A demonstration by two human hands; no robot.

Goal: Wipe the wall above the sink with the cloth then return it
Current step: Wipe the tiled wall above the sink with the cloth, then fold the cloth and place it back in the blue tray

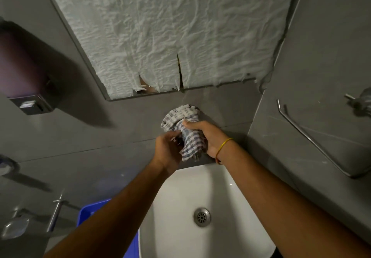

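Note:
A blue-and-white checked cloth (pixel 183 126) is bunched up over the tap at the back of the white sink (pixel 180 207). My right hand (pixel 202 135) grips the cloth's upper part from the right. My left hand (pixel 167 149) holds its lower left side. A bit of the metal tap (pixel 196 157) shows under the cloth. The grey tiled wall (pixel 130 121) rises behind the cloth, touching its top edge. Above it is a mirror covered with crumpled white paper (pixel 170 33).
A soap dispenser (pixel 24 73) hangs on the wall at the left. A metal towel bar (pixel 313 139) and a fitting (pixel 359 101) are on the right wall. A blue bin (pixel 90 211) and metal fittings (pixel 55 213) sit at the lower left.

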